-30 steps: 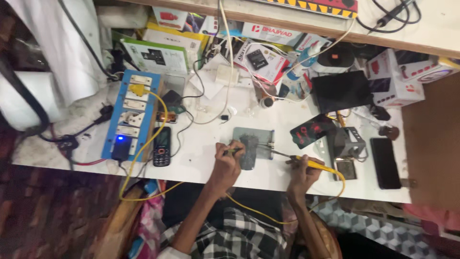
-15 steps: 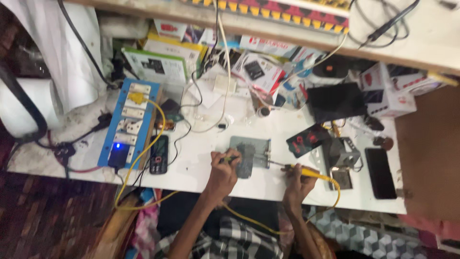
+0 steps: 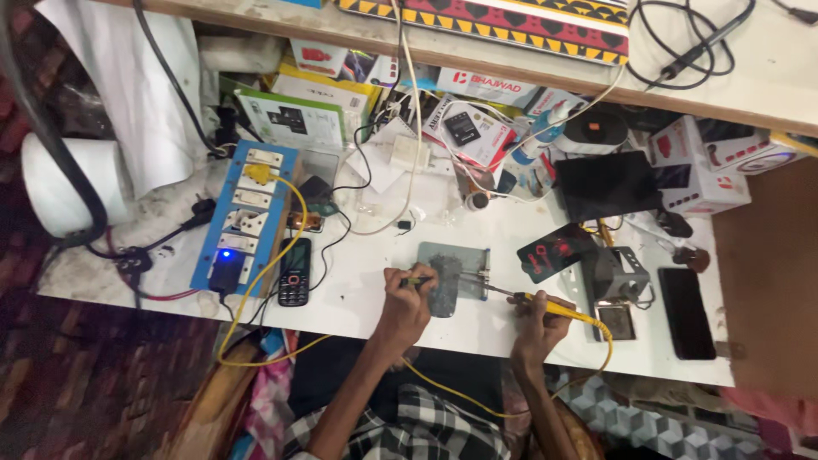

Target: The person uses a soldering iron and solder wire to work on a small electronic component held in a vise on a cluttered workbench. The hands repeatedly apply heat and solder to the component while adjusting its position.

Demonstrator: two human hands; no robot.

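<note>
Soldering iron [image 3: 545, 303] sits in your right hand [image 3: 535, 322], fingers clamped round its yellow handle, tip just at the right edge of the grey work plate [image 3: 454, 274] on the white bench [image 3: 358, 298]. Your left hand [image 3: 407, 300] pinches a small yellow-tipped tool [image 3: 415, 280], fingers together, at the plate's left edge. Black keypad phone [image 3: 294, 273] lies near, left of the plate, beside the blue socket board [image 3: 245, 217]

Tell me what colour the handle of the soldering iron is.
Yellow; the soldering iron in the right hand shows best in the head view.
</note>
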